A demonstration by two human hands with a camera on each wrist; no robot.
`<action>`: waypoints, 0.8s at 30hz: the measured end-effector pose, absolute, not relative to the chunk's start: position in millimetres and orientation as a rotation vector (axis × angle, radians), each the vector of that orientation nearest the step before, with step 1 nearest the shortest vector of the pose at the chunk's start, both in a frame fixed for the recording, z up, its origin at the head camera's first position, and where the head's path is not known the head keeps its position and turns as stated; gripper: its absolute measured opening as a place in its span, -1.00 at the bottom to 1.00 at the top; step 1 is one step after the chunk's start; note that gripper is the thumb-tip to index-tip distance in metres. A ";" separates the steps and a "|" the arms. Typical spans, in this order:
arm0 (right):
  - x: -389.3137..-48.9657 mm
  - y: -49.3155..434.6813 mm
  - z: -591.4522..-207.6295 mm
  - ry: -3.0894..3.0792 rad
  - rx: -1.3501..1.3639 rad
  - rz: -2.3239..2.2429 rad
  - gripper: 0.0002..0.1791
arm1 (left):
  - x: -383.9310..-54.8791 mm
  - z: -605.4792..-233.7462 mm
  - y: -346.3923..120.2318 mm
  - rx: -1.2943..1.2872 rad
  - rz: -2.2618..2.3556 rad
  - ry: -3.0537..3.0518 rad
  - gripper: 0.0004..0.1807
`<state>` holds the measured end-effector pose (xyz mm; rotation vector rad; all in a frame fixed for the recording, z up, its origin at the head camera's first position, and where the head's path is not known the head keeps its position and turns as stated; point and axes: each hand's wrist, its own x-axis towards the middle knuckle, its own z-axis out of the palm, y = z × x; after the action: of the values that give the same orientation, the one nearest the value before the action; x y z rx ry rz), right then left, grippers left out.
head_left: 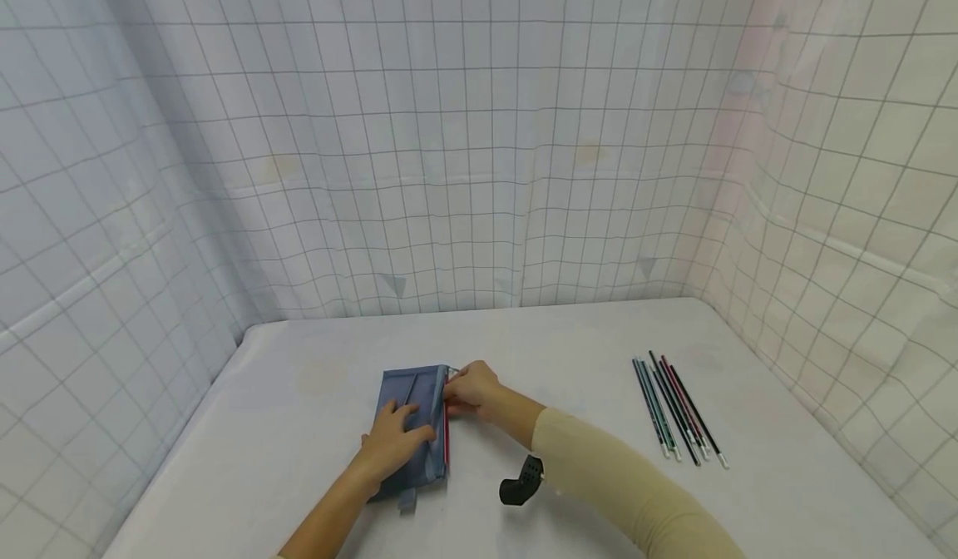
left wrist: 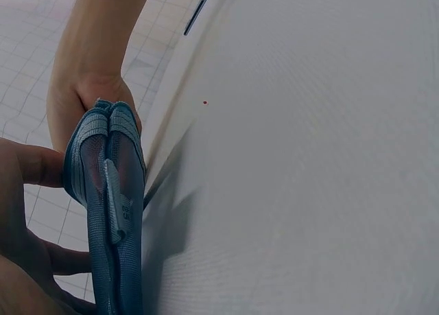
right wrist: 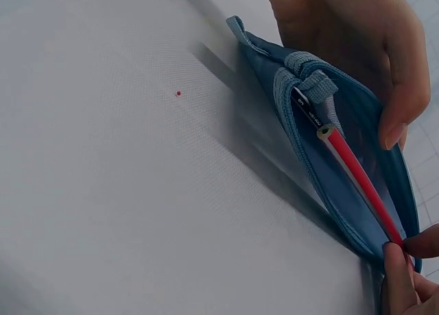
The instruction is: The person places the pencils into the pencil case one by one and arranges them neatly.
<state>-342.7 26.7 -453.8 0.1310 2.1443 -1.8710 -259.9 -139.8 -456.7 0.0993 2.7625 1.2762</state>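
Observation:
A blue zippered pencil pouch (head_left: pixel 429 393) lies on the white table, its unzipped long side facing right. My left hand (head_left: pixel 394 440) rests on top of the pouch with its fingers spread. At the pouch's far right corner, my right hand (head_left: pixel 473 386) pinches a red pencil (right wrist: pixel 363 180) between thumb and fingers. The right wrist view shows this pencil lying along the gaping mouth, with a dark pencil (right wrist: pixel 306 108) inside below it. In the left wrist view the near end of the pouch, with its zipper pull (left wrist: pixel 116 202), faces the camera.
Several dark, teal and red pencils (head_left: pixel 677 409) lie side by side at the right of the table (head_left: pixel 569 343). A black device (head_left: pixel 521 482) is by my right forearm. Grid-patterned white curtains (head_left: pixel 464 126) enclose the back and sides.

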 end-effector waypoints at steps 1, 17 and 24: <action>-342.7 26.3 -453.7 2.144 0.136 -1.873 -0.86 | -259.8 -456.6 -139.7 0.098 1.276 2.762 -0.20; -336.7 28.2 -448.6 2.045 0.051 -1.917 -0.74 | -260.0 -456.2 -139.4 0.081 1.299 2.749 -0.23; -337.0 48.6 -439.1 2.138 -0.010 -1.853 -0.67 | -258.1 -457.7 -138.4 0.064 1.303 2.768 -0.23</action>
<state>-337.0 48.6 -439.1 -0.0099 2.1376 -1.8531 -258.1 -138.4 -457.7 0.0637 2.7676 1.3034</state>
